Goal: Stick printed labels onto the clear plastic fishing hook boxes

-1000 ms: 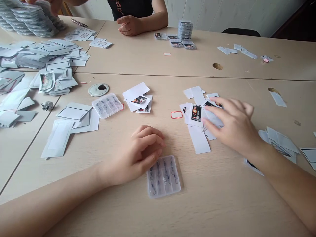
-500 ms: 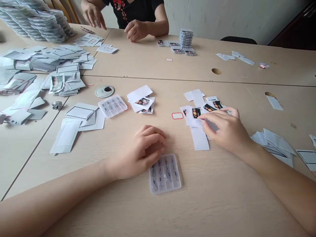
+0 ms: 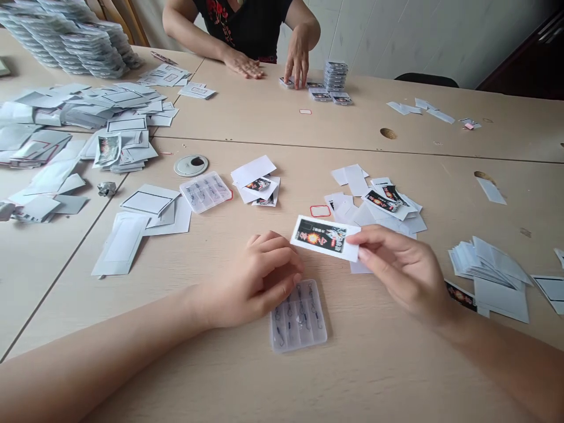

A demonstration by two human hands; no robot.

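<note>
My right hand (image 3: 403, 273) pinches one end of a white label with a black printed panel (image 3: 325, 237), held just above the table. My left hand (image 3: 259, 279) rests curled on the table, its fingertips on the left edge of a clear plastic box of small metal clips (image 3: 299, 315). Behind the label lies a loose pile of similar printed labels and white backing slips (image 3: 381, 202).
A second clear box (image 3: 206, 191) and a small label pile (image 3: 258, 182) lie further left. White backing sheets (image 3: 132, 229) cover the left side, with stacked boxes (image 3: 74, 38) at the back. A person opposite has both hands by a box stack (image 3: 335, 76). A slip stack (image 3: 489, 264) lies right.
My right hand picked one printed label out of the pile and brought it toward me and to the left. My left hand stayed on the box. The person opposite moved both hands to the boxes.
</note>
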